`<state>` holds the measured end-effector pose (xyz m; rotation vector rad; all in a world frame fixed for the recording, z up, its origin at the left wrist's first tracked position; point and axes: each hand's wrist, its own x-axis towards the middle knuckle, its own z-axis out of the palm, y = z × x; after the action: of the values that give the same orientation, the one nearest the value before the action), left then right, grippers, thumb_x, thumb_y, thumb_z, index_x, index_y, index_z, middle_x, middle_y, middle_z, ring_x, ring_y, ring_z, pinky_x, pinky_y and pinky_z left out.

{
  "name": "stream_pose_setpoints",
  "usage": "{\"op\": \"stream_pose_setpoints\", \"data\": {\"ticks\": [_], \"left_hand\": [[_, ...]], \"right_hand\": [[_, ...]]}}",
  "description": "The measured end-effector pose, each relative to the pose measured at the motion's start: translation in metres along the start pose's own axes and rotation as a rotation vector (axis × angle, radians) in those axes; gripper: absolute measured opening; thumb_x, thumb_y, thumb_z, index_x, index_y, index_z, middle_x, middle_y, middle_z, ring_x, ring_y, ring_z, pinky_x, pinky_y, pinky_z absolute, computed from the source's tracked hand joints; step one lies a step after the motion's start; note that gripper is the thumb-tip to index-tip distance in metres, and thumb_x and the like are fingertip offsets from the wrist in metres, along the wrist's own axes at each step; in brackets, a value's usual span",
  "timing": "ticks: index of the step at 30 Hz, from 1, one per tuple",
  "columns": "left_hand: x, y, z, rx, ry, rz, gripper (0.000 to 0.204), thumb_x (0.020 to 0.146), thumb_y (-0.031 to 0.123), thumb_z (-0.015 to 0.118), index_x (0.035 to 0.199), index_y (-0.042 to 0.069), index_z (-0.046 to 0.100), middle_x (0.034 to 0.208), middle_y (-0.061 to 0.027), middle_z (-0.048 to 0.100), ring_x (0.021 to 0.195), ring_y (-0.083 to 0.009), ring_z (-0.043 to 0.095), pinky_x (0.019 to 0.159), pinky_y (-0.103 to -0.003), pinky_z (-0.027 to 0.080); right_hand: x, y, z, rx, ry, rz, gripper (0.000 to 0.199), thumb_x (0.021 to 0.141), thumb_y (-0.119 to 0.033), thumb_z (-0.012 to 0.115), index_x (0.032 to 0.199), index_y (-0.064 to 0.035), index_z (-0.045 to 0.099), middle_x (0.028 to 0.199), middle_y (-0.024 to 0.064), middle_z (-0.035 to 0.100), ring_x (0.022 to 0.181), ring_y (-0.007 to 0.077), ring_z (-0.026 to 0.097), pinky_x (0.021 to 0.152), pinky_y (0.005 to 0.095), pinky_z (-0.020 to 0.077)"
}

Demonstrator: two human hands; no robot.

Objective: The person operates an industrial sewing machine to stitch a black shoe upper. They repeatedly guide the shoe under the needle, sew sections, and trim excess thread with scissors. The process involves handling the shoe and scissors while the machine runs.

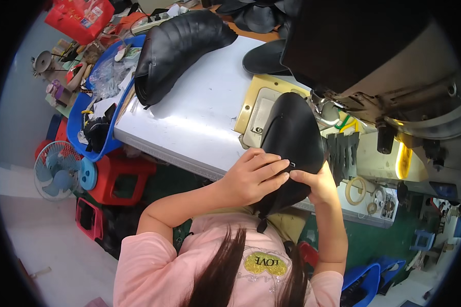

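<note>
— How many black pieces are on the counter (200, 117)?

— One curved black leather piece (292, 138) is under the hands. A stack of black pieces (176, 48) lies at the far left end, too tightly layered to count. More black pieces (264, 59) sit beside the sewing machine (394, 87).

— What do the hands do?

— The left hand (253, 176) lies over the leather piece's near edge with its fingers curled upon it. The right hand (315, 181) pinches the same edge just beside it, and the fingertips meet.

— How does the piece look?

— Smooth, matte black and dome-shaped. It rests on the machine's yellow plate (256, 102) and overhangs the counter's front edge.

— Anything else?

— Two red stools (118, 179), one small fan (59, 169), one blue bin (87, 123).
</note>
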<state>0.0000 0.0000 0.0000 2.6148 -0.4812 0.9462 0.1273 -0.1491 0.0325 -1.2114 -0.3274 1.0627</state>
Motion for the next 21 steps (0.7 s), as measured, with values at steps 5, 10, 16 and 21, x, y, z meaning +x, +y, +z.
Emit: {"op": "stream_pose_setpoints", "data": {"ticks": [5, 10, 16, 21], "left_hand": [[-0.001, -0.012, -0.002, -0.601, 0.328, -0.598, 0.053, 0.069, 0.014, 0.066, 0.116, 0.004, 0.045, 0.108, -0.0099, 0.052, 0.098, -0.0238, 0.049, 0.088, -0.038, 0.037], [-0.038, -0.044, 0.012, -1.942, 0.229, -1.142, 0.067, 0.068, 0.016, 0.069, 0.124, 0.001, 0.035, 0.116, -0.0125, 0.048, 0.107, -0.0236, 0.048, 0.092, -0.036, 0.037], [-0.032, -0.031, -0.009, -2.276, 0.016, -0.954, 0.058, 0.071, 0.006, 0.062, 0.122, -0.003, 0.037, 0.119, -0.0163, 0.047, 0.107, -0.0265, 0.049, 0.093, -0.037, 0.038], [-0.034, -0.026, -0.004, -2.355, 0.102, -0.945, 0.055, 0.073, 0.006, 0.06, 0.122, -0.004, 0.037, 0.119, -0.0171, 0.047, 0.107, -0.0267, 0.049, 0.093, -0.037, 0.037]], "right_hand": [[-0.009, -0.012, 0.008, 0.062, 0.034, -0.023, 0.055, 0.054, 0.005, 0.066, 0.106, -0.0008, 0.049, 0.095, 0.0078, 0.056, 0.085, 0.0201, 0.057, 0.077, 0.0329, 0.0465], [-0.01, -0.012, -0.001, 0.03, 0.047, 0.029, 0.059, 0.051, 0.005, 0.064, 0.107, 0.0004, 0.048, 0.092, 0.0095, 0.058, 0.083, 0.0216, 0.058, 0.077, 0.0328, 0.0469], [-0.013, -0.003, -0.02, 0.125, -0.013, -0.01, 0.064, 0.049, 0.005, 0.068, 0.11, 0.0016, 0.046, 0.096, 0.0112, 0.057, 0.087, 0.0236, 0.057, 0.081, 0.0343, 0.045], [-0.012, -0.002, -0.023, 0.107, -0.043, -0.041, 0.063, 0.05, 0.004, 0.069, 0.109, 0.003, 0.047, 0.097, 0.0121, 0.058, 0.088, 0.0241, 0.057, 0.081, 0.0346, 0.0452]]}}
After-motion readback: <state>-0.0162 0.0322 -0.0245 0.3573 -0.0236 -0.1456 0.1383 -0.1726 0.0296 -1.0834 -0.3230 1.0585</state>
